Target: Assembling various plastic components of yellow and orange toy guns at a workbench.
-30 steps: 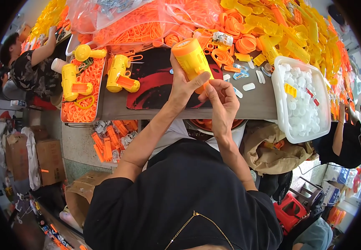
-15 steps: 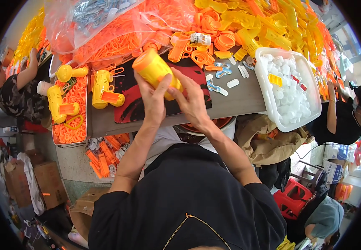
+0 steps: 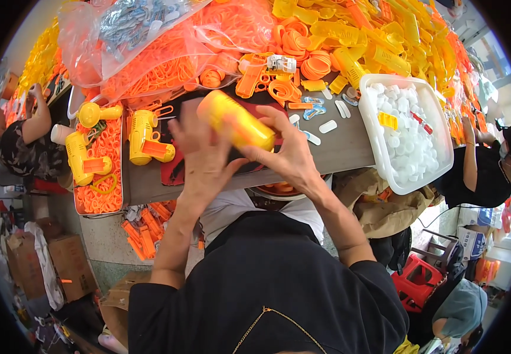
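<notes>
My right hand (image 3: 295, 154) grips a yellow plastic toy hair dryer body (image 3: 245, 125) by its lower right end, thumb underneath and fingers over the top. The barrel is tilted over the mat, its orange-tinted end up to the left. Beside it, my left hand (image 3: 201, 154) is blurred, with fingers apart and thumb stretched toward the barrel; whether it touches the barrel I cannot tell. Under both hands lies a red and black mat (image 3: 171, 171). Left of it stands a yellow toy hair dryer (image 3: 141, 138) with an orange piece on its handle.
An orange-filled tray (image 3: 97, 192) at left carries more yellow toy hair dryers. A white tub (image 3: 369, 127) of white caps stands right. Bagged orange parts (image 3: 167, 65) and heaped yellow shells (image 3: 379, 38) line the back. White pieces (image 3: 328, 127) lie on the table (image 3: 341, 150). Other people work at both sides.
My left hand has come off its grip and moved left and down with fingers spread. The yellow barrel has shifted slightly right and down, now gripped by my right hand.
</notes>
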`<state>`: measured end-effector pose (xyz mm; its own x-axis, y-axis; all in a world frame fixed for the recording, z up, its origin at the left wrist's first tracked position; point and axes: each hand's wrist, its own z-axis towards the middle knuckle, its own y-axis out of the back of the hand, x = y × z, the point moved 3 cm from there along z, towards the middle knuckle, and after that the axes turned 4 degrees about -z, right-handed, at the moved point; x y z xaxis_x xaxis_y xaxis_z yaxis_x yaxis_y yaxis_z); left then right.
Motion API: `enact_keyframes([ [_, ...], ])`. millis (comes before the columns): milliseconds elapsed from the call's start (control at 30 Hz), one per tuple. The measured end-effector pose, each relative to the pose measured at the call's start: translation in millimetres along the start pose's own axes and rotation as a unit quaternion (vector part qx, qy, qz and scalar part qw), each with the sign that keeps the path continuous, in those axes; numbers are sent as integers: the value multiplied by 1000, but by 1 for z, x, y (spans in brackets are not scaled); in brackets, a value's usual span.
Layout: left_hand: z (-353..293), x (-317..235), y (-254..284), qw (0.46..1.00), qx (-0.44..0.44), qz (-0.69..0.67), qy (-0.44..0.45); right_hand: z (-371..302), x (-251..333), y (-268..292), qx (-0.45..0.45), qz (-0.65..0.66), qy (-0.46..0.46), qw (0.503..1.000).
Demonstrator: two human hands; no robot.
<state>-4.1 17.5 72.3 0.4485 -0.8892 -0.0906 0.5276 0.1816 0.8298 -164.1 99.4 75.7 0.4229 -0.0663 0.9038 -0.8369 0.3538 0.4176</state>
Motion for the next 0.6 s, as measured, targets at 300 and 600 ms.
enact_keyframes([
  [300,-9,18,-42,899,-59,-417,123,130,-71,107,-214,-301,66,927],
  [600,-10,16,-48,895,-60,-425,121,240,-108,101,-198,-429,-70,878],
])
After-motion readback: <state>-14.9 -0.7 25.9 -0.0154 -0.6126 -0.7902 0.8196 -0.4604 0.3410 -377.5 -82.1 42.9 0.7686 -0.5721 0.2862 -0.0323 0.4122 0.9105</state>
